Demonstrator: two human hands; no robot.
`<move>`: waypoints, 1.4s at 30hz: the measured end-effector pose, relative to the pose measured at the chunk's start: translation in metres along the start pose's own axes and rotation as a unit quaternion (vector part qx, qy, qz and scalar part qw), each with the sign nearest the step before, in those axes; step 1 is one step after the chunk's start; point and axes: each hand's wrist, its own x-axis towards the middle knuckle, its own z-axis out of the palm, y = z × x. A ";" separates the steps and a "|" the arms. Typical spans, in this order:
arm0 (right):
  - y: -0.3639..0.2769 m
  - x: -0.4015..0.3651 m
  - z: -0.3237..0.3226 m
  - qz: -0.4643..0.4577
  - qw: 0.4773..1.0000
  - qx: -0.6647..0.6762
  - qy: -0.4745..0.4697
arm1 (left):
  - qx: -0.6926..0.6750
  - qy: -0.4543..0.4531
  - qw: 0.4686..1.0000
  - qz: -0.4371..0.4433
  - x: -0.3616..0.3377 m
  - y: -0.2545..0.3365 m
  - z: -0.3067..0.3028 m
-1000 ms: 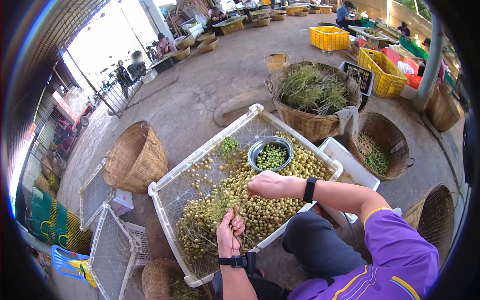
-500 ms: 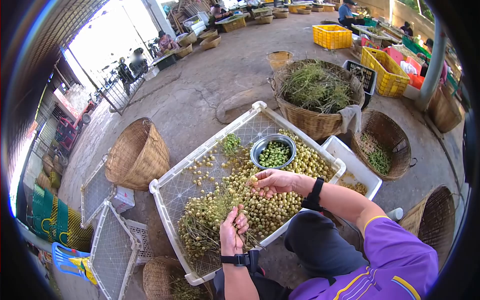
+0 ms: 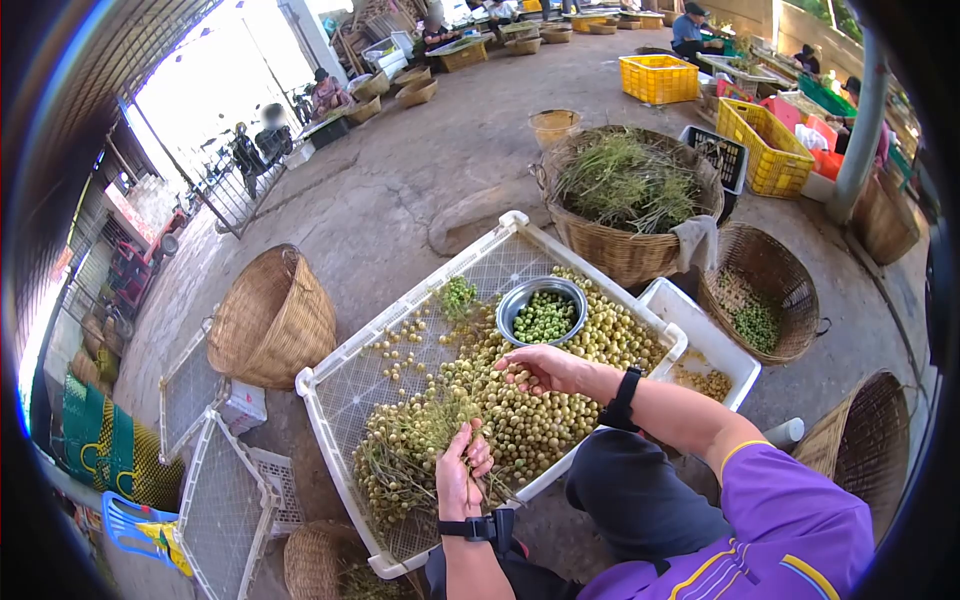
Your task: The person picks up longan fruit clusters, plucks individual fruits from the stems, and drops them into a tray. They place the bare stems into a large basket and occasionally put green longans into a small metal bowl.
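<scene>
My left hand (image 3: 463,468) is closed round a bunch of thin green stems (image 3: 440,425) with small round fruits on them. Its fingers are curled upward at the front of the mesh tray (image 3: 330,428). Just below the metal bowl, my right hand (image 3: 545,370) hovers over loose yellowish round fruits (image 3: 560,420), its fingers bent and slightly apart; nothing shows clearly in them. Green fruits (image 3: 545,318) fill part of the metal bowl (image 3: 503,305), which sits on the tray. More cut stems with fruits (image 3: 390,465) lie at the tray's lower left.
A wicker basket heaped with green stems (image 3: 630,185) stands beyond the tray. An upright wicker basket (image 3: 272,315) is at the left, above mesh trays (image 3: 225,505). To the right are a white tub (image 3: 715,345) and a basket with green fruits (image 3: 755,325). Other people sit farther back.
My right hand has loosened its pinch and moved slightly away from the stems. My left hand keeps the bunch in nearly the same place. The view has shifted a little.
</scene>
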 end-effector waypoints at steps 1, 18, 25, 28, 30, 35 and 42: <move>0.001 0.001 0.003 0.000 1.000 0.000 0.000 | 0.001 0.000 1.000 0.000 0.000 0.000 0.001; 0.013 0.005 0.017 -0.062 0.991 -0.104 -0.058 | -0.020 -0.015 0.999 -0.024 0.000 -0.003 0.002; 0.010 0.010 0.015 -0.020 0.999 0.019 0.024 | -0.025 -0.018 0.999 -0.035 0.004 -0.007 -0.002; 0.010 0.013 0.015 -0.007 0.996 0.085 0.018 | -0.017 -0.012 0.999 -0.038 0.005 -0.009 0.000; 0.009 0.015 0.016 0.013 0.984 0.180 0.010 | -0.030 -0.011 0.998 -0.046 0.007 -0.011 -0.003; 0.006 0.015 0.010 -0.020 0.976 0.215 0.012 | -0.028 -0.019 0.999 -0.027 0.005 -0.010 -0.002; -0.002 -0.014 0.006 -0.002 0.999 -0.023 -0.029 | -0.065 -0.027 0.997 -0.023 0.002 -0.005 -0.002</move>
